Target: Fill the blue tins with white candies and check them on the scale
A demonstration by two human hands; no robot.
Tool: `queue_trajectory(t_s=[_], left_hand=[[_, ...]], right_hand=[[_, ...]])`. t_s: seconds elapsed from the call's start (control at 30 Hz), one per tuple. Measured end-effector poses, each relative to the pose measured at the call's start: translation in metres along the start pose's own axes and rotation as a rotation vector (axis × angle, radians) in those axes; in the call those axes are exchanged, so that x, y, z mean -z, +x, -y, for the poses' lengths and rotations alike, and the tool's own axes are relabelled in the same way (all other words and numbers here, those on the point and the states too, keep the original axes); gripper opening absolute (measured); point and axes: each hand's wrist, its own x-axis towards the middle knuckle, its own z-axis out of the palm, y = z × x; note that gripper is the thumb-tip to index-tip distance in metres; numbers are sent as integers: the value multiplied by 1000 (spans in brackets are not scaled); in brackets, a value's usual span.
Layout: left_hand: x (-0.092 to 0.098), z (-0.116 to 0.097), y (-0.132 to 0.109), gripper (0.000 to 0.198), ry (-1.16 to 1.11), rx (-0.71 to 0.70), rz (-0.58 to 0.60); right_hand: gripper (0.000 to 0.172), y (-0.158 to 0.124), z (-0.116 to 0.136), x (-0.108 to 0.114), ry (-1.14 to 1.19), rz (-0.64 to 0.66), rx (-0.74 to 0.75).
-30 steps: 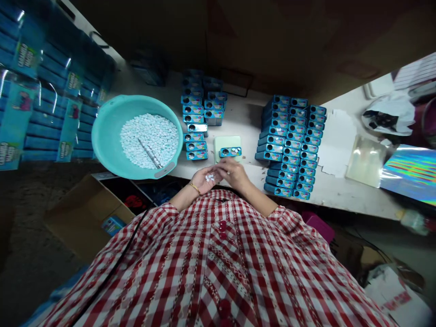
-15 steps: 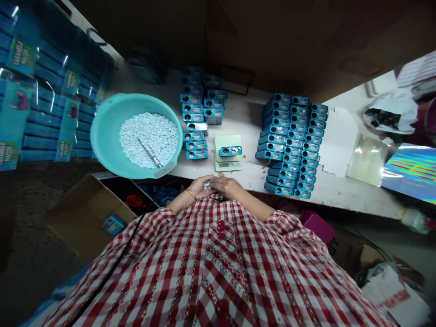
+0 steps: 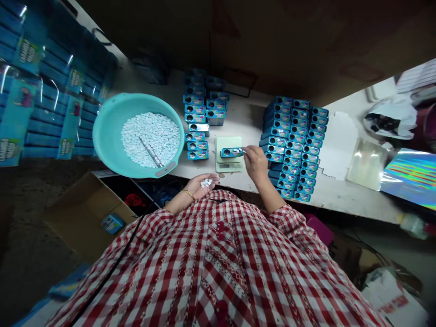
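Note:
My left hand [image 3: 200, 184] is cupped palm up near my chest, holding several small white candies [image 3: 205, 183]. A little farther out, my right hand [image 3: 255, 160] has its fingertips pinched together at the right end of a small blue box [image 3: 231, 152]. That box lies on a pale green scale [image 3: 229, 155] at the table's front edge. What the fingertips pinch is too small to make out.
A teal basin [image 3: 109, 131] full of white candies with a metal scoop stands at the left. Stacks of blue boxes [image 3: 294, 145] fill the table right of the scale; more blue boxes [image 3: 200, 116] stand behind and left. Wrapped packs [image 3: 41, 104] lie far left, a cardboard box [image 3: 85, 213] below.
My right hand left the candies in my left palm and reached out to the box on the scale. My left hand stayed cupped near my chest.

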Motion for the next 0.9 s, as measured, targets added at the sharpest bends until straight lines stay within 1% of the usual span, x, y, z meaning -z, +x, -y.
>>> queue_trajectory(t_s=[0.03, 0.1, 0.27, 0.37, 0.47, 0.6, 0.67, 0.77, 0.83, 0.9], left_hand=[[2, -1, -1, 30, -12, -9, -10], [5, -4, -3, 29, -39, -27, -30], [9, -11, -7, 26, -74, -96, -57], [12, -13, -10, 25, -86, -131, -61], [15, -14, -12, 25, -95, -146, -71], [21, -15, -11, 24, -105, -153, -74], [23, -16, -10, 25, -110, -157, -68], [26, -17, -10, 26, -118, -159, -70], [27, -16, -9, 26, -124, -163, -74], [27, -16, -9, 26, -126, -164, -73]], right_hand=[[29, -1, -6, 1, 2, -21, -38], [29, -3, -14, 2, 12, -22, -67], [29, 0, -19, -2, 71, 35, -44], [39, 1, -23, -10, 139, 98, -5], [50, 3, -29, -20, 224, 155, -19], [47, 6, -30, -32, 292, 196, -41], [45, 6, -28, -33, 285, 173, -24], [42, 1, -24, -29, 259, 86, 7], [35, -5, -22, -25, 214, 32, 23], [31, -9, -18, -22, 144, 4, 42]])
